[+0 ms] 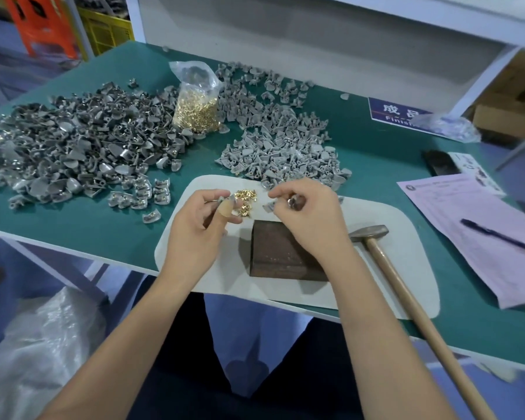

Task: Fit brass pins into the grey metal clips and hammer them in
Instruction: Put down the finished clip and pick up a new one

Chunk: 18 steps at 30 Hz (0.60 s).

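Hands (pixel 194 228) at brass pins (pixel 245 199), clip (pixel 294 203) gripped

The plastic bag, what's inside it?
The plastic bag holds shiny brass pins, filling its lower half. Whatever lies deeper or underneath is hidden by them.

The hammer (pixel 406 301) handle runs off the bottom edge; the right hand (pixel 309 219) hides its clip.

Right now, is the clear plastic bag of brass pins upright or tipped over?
Upright: the clear plastic bag of brass pins stands with its open mouth on top.
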{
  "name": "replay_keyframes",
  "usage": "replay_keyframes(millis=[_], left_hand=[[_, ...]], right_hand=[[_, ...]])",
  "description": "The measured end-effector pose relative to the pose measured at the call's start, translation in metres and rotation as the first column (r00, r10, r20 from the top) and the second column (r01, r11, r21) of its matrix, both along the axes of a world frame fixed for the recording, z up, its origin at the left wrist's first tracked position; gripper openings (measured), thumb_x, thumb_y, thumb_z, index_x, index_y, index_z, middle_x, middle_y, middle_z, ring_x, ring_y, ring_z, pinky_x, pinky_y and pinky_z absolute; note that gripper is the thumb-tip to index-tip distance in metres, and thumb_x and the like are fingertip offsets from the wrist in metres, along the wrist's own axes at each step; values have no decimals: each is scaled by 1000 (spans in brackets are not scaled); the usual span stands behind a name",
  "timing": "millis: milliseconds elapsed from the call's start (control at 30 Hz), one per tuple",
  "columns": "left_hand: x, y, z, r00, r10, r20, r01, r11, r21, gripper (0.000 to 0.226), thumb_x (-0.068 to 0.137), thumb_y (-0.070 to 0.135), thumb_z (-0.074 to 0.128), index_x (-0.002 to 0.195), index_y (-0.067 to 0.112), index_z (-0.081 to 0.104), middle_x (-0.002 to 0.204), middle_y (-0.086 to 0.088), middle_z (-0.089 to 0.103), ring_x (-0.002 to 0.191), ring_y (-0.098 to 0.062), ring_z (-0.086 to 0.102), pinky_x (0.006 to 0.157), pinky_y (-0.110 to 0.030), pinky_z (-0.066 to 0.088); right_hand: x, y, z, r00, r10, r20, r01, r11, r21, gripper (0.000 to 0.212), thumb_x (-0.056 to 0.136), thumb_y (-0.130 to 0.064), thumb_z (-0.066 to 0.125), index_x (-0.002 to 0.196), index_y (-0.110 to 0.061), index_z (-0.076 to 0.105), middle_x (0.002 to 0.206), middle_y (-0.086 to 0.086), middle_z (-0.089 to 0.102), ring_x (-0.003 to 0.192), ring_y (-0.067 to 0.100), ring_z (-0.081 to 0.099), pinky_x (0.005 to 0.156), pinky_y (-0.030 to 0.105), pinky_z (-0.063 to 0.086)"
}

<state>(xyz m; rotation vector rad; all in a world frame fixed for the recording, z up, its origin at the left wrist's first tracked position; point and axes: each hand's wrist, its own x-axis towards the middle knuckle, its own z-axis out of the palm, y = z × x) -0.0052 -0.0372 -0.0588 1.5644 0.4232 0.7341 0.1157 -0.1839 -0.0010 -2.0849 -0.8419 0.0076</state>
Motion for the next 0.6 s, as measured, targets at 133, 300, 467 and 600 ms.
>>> replay_keyframes(millis=[133,300,467,600], left_hand=[[-6,-7,10,999,9,36,-11,998,63,9,96,34,66,102,38,70,99,12,76,86,-10,72,69,-12,49],[-7,-34,24,986,-145,-76,161,942,294,15,94,32,68,106,35,77,99,13,71,85,-11,66,71,-13,46],[-1,-50,35,966,-146,-214,218,904,368,18,91,19,71,97,36,71,85,26,68,77,3,62,66,-4,39],[-2,-51,36,949,-110,-295,245,847,472,13,88,24,73,95,36,72,86,24,61,77,0,56,65,-11,37]], right_hand=[[-19,-39,-1,999,17,-38,-11,987,161,25,88,-7,68,91,-32,73,94,-15,71,73,8,59,70,14,45],[-29,-71,-10,982,-54,-179,99,962,253,24,84,-9,68,88,-31,75,87,-11,74,79,10,67,72,40,59],[-33,-84,-9,986,-44,-159,81,969,232,31,84,-8,71,98,-34,81,90,-17,73,82,13,68,69,45,60],[-30,-86,-7,986,-97,-137,123,974,193,34,86,-14,73,108,-40,73,86,-17,75,85,10,70,81,22,53]])
